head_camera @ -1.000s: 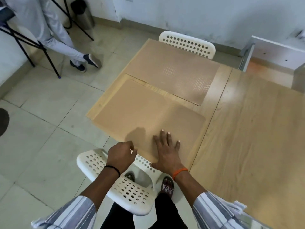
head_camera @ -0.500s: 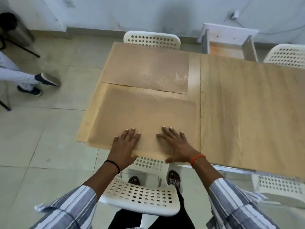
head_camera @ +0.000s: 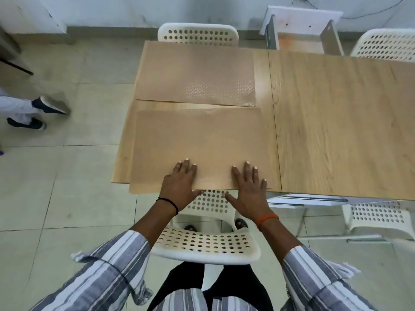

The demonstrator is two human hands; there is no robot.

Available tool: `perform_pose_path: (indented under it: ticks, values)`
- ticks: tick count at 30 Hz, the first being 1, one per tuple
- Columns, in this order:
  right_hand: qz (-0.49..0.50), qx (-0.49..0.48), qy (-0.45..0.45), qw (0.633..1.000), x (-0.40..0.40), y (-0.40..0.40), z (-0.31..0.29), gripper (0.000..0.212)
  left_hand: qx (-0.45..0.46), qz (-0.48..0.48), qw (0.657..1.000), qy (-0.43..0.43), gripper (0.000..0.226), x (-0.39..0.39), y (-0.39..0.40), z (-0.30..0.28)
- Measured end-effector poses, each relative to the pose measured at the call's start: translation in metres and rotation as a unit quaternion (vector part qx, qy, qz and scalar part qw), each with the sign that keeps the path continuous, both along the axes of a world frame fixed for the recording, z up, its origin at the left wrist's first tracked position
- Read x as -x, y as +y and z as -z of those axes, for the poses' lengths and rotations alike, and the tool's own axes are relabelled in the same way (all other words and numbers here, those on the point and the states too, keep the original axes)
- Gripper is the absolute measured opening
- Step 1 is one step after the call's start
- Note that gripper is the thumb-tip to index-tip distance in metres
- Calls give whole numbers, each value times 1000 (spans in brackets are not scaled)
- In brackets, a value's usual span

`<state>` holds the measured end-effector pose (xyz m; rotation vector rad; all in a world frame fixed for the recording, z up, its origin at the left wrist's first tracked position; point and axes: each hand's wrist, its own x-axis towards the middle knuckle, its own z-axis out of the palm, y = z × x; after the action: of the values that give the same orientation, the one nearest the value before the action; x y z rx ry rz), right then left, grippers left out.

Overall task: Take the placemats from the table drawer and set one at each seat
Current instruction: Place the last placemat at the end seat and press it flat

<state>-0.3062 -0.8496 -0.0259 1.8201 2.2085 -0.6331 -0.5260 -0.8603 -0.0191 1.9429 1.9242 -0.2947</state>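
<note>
Under my flat, spread left hand and right hand, the near placemat overhangs the table edge; pulling back could drop it

I log the table as pale wood-grain, smooth with a low sheen. Near placemat on it: matt tan, finely textured, perforated pattern showing at its edge. Far placemat beyond it: same matt tan, lattice pattern catching light. Chair at the table's near edge: white moulded plastic, perforated, slightly glossy. Floor left of the table: pale tiles, dull.
</note>
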Motion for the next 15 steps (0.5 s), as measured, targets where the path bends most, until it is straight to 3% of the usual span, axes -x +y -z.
perform_pose_path:
  ticks: [11,15]
  values:
    - [-82,-55,36,994,11,6,9,72,18,-7,1000,19,85,54,-4,2]
    - [-108,-44,43,992,20,13,13,75,40,-15,999,30,86,74,-4,0]
